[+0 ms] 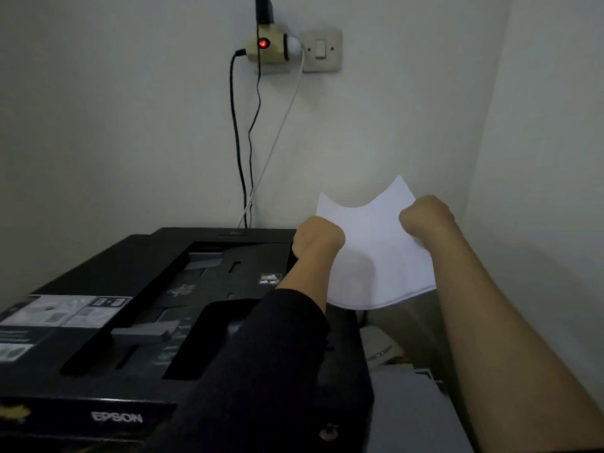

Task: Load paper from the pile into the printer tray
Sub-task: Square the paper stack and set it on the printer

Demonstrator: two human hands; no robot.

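Observation:
A thin stack of white paper (372, 253) is held in the air to the right of the black Epson printer (98, 322), sagging in the middle. My left hand (318, 238) grips its left edge and my right hand (425, 217) grips its right edge, both fists closed. The paper hangs just past the printer's back right corner, near the wall. The printer's top shows its black feeder tray (209, 276) with grey guides. My left arm in a dark sleeve crosses over the printer's right side.
Cables hang down the wall from a plug adapter (264, 49) with a red light, beside a light switch (322, 49). More white and grey items (408, 403) lie low at the right of the printer, below my right arm. The wall corner stands close on the right.

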